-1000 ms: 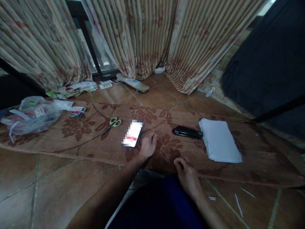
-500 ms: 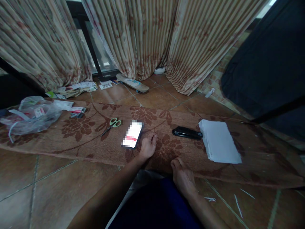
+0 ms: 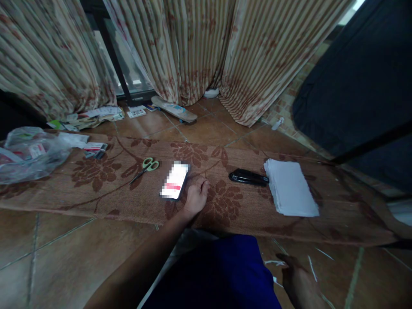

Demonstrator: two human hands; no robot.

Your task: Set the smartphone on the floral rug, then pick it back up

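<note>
Paper strips [image 3: 312, 268] by our right hand [image 3: 299, 277] (we can't tell its grip) look flimsy, pinch the ends, left hand [image 3: 196, 197] curled closed.

The left edge crops the bag [image 3: 48, 159]; pixelation partly masks the phone [image 3: 178, 180].

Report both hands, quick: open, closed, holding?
Left hand: loosely closed, nothing visible in it, beside the dark-edged rectangular phone.
Right hand: near thin white strips; open, closed or holding, cannot tell.
</note>
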